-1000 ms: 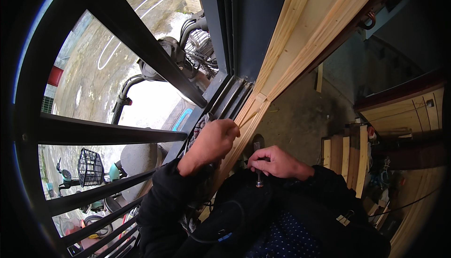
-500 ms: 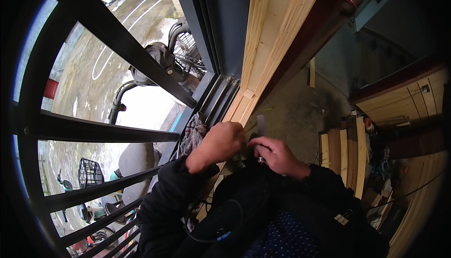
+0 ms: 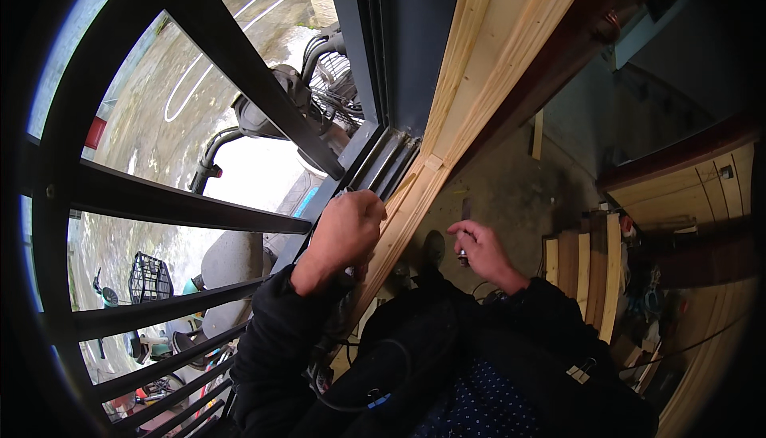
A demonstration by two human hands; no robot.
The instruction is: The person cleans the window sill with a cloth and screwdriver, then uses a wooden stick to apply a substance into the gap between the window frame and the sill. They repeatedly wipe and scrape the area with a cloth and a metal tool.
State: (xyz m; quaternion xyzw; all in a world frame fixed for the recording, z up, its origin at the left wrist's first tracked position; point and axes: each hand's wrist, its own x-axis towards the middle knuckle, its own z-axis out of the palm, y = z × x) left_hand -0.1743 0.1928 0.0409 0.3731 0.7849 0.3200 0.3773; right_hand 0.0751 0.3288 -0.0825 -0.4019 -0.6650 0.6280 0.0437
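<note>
My right hand point(image 3: 483, 253) is closed round a chisel-like tool point(image 3: 467, 208), whose flat blade points away from me and whose metal butt end shows below my fingers. It is held in the air to the right of a pale wooden frame point(image 3: 411, 199). My left hand point(image 3: 345, 229) makes a fist at the left edge of that frame, above the dark metal window track point(image 3: 384, 160). A thin sliver of wood point(image 3: 403, 187) shows just beyond its fingers; whether the hand grips it, I cannot tell. The fist hides most of the patterned rag behind it.
Black metal bars point(image 3: 199, 203) run along the left, with a parked scooter point(image 3: 295, 95) and a bike basket point(image 3: 150, 277) outside. Stacked boards point(image 3: 586, 266) stand at the right above the floor. A cable point(image 3: 411, 358) loops across my lap.
My hands have moved apart: the left has gone left, off the wooden frame's middle, and the right has gone right with the tool. The view has shifted slightly.
</note>
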